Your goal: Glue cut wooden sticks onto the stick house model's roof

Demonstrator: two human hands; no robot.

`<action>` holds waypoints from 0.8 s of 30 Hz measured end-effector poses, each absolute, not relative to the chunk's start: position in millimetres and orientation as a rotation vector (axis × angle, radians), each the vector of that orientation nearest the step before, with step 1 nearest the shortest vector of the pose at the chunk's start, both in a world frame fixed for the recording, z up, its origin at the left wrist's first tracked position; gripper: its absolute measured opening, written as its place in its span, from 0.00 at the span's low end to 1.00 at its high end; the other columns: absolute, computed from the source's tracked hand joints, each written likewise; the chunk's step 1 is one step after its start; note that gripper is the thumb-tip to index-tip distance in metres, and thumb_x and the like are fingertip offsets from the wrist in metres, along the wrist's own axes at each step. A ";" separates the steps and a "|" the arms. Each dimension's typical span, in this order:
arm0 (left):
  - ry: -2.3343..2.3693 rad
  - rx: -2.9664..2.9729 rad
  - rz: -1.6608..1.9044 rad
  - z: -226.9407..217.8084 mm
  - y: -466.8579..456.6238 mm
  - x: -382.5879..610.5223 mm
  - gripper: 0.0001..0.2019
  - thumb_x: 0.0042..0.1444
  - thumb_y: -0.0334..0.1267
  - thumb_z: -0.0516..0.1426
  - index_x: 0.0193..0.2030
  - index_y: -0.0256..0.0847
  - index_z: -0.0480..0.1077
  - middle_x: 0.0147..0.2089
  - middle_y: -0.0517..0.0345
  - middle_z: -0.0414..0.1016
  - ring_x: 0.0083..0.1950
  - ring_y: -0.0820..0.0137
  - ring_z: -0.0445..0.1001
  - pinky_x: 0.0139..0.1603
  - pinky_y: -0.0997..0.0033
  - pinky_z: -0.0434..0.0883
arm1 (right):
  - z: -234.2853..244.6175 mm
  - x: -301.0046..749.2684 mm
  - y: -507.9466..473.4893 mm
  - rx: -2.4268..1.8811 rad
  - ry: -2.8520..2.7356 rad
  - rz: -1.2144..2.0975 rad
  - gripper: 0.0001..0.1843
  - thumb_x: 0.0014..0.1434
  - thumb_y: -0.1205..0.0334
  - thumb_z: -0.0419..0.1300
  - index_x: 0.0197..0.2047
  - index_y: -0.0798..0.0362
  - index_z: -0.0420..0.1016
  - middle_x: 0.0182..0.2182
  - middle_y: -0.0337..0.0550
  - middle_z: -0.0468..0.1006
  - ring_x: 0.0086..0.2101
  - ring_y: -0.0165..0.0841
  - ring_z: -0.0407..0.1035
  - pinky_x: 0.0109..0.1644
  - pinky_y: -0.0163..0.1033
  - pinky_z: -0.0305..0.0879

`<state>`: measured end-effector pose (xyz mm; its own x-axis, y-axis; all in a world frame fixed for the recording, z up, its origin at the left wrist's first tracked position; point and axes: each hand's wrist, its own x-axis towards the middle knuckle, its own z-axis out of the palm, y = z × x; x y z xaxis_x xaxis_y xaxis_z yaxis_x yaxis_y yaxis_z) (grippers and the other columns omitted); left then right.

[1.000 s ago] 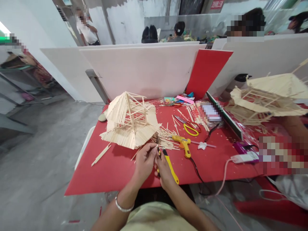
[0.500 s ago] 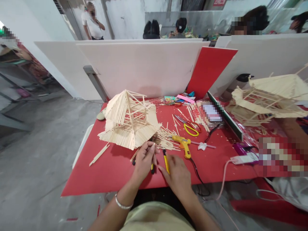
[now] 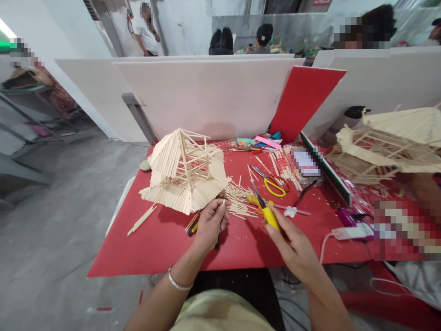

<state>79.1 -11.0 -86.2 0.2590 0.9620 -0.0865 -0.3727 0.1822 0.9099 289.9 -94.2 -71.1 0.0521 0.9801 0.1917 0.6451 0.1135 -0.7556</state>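
My right hand [image 3: 292, 241] is closed round the yellow handle of a craft knife [image 3: 270, 216], its blade pointing up and away from me. My left hand [image 3: 212, 220] pinches a short wooden stick [image 3: 223, 202], of which only the tip shows. Just beyond it stands a model pavilion [image 3: 184, 174] built of thin wooden sticks, with one roof side covered and the other a bare frame. Loose sticks [image 3: 239, 197] lie in a heap beside the model. A yellow glue gun [image 3: 253, 200] is partly hidden behind the knife and my right hand.
Scissors [image 3: 274, 186] with yellow and red handles lie on the red tabletop [image 3: 120, 253]. A few sticks [image 3: 142, 219] rest at the left. White boards [image 3: 203, 96] stand upright behind. Another stick model [image 3: 382, 142] is at the right, past a low divider [image 3: 327, 170].
My right hand has picked up the craft knife from the table and moved right and up with it. My left hand stays nearly in place, still pinching the stick.
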 end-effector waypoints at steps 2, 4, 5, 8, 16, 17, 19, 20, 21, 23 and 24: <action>0.821 0.953 1.105 -83.3 -10.5 80.6 0.16 0.61 0.49 0.57 0.43 0.36 0.71 0.26 0.64 0.65 0.19 0.83 0.54 0.20 0.79 0.52 | -67.0 282.8 -90.3 -1.532 -1.689 0.426 0.28 0.67 0.58 0.53 0.69 0.44 0.58 0.62 0.46 0.69 0.60 0.38 0.65 0.63 0.45 0.63; 0.838 0.983 1.106 -80.2 -10.3 81.1 0.16 0.61 0.49 0.58 0.42 0.37 0.71 0.26 0.64 0.65 0.20 0.82 0.54 0.21 0.79 0.51 | -67.5 274.5 -84.4 -1.461 -1.765 0.300 0.27 0.66 0.60 0.54 0.68 0.44 0.61 0.58 0.46 0.73 0.56 0.37 0.69 0.61 0.43 0.65; 0.848 0.997 1.108 -79.0 -10.1 80.8 0.15 0.61 0.50 0.58 0.40 0.37 0.71 0.26 0.64 0.65 0.20 0.82 0.54 0.21 0.79 0.51 | -69.0 271.3 -81.5 -1.445 -1.792 0.242 0.26 0.66 0.60 0.55 0.67 0.44 0.63 0.55 0.46 0.75 0.53 0.37 0.71 0.58 0.42 0.67; 0.881 1.016 1.111 -78.3 -9.3 78.1 0.15 0.59 0.50 0.59 0.36 0.38 0.70 0.25 0.65 0.63 0.21 0.81 0.54 0.21 0.80 0.52 | -74.7 267.2 -75.0 -1.451 -1.844 0.109 0.25 0.64 0.59 0.58 0.64 0.46 0.68 0.48 0.48 0.79 0.46 0.37 0.74 0.53 0.43 0.70; 0.911 1.000 1.064 -82.9 -8.9 75.2 0.14 0.59 0.49 0.59 0.39 0.39 0.71 0.25 0.64 0.61 0.22 0.80 0.53 0.21 0.80 0.50 | -79.0 264.7 -67.7 -1.473 -1.947 0.040 0.22 0.65 0.57 0.58 0.60 0.49 0.72 0.40 0.48 0.80 0.40 0.36 0.74 0.46 0.40 0.70; 0.901 0.995 1.056 -82.4 -9.5 74.8 0.13 0.59 0.48 0.58 0.40 0.39 0.71 0.24 0.65 0.60 0.21 0.80 0.52 0.21 0.79 0.49 | -78.6 264.4 -67.3 -1.478 -1.941 0.039 0.21 0.65 0.56 0.57 0.60 0.49 0.73 0.39 0.48 0.80 0.39 0.36 0.74 0.46 0.40 0.69; 0.871 1.002 1.040 -80.0 -11.0 73.2 0.12 0.59 0.46 0.58 0.41 0.39 0.71 0.23 0.66 0.57 0.20 0.80 0.48 0.21 0.79 0.47 | -78.2 264.3 -66.8 -1.481 -1.931 0.045 0.21 0.65 0.56 0.57 0.59 0.49 0.74 0.38 0.48 0.80 0.38 0.36 0.74 0.45 0.40 0.70; 0.860 1.019 1.041 -78.1 -11.7 72.2 0.12 0.58 0.45 0.58 0.41 0.39 0.72 0.23 0.67 0.56 0.20 0.79 0.48 0.21 0.78 0.47 | -78.1 264.5 -66.6 -1.478 -1.928 0.050 0.21 0.65 0.56 0.57 0.59 0.49 0.74 0.37 0.48 0.80 0.38 0.36 0.74 0.45 0.40 0.70; 0.858 1.045 1.048 -75.8 -12.3 71.2 0.12 0.57 0.44 0.58 0.42 0.39 0.72 0.22 0.67 0.55 0.20 0.79 0.48 0.21 0.78 0.48 | -78.2 264.7 -66.5 -1.473 -1.925 0.057 0.21 0.65 0.56 0.57 0.59 0.49 0.74 0.37 0.48 0.80 0.38 0.36 0.74 0.44 0.40 0.70; 0.880 1.118 1.074 -71.1 -13.0 69.8 0.14 0.57 0.46 0.58 0.44 0.38 0.73 0.23 0.65 0.58 0.21 0.77 0.51 0.22 0.77 0.51 | -78.6 264.9 -66.2 -1.462 -1.919 0.077 0.21 0.65 0.56 0.57 0.60 0.48 0.73 0.38 0.48 0.80 0.38 0.36 0.74 0.44 0.40 0.70; 0.903 1.159 1.094 -69.1 -13.2 69.6 0.15 0.57 0.47 0.58 0.45 0.38 0.74 0.23 0.64 0.60 0.22 0.77 0.53 0.22 0.76 0.53 | -78.8 264.8 -66.0 -1.457 -1.913 0.084 0.22 0.65 0.57 0.57 0.61 0.48 0.72 0.39 0.48 0.80 0.39 0.36 0.74 0.44 0.40 0.70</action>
<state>69.6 -13.2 -69.1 0.2458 0.9693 -0.0010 -0.1848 0.0478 0.9816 264.8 -66.0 -78.8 -0.1034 0.8616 0.4969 0.8151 0.3598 -0.4542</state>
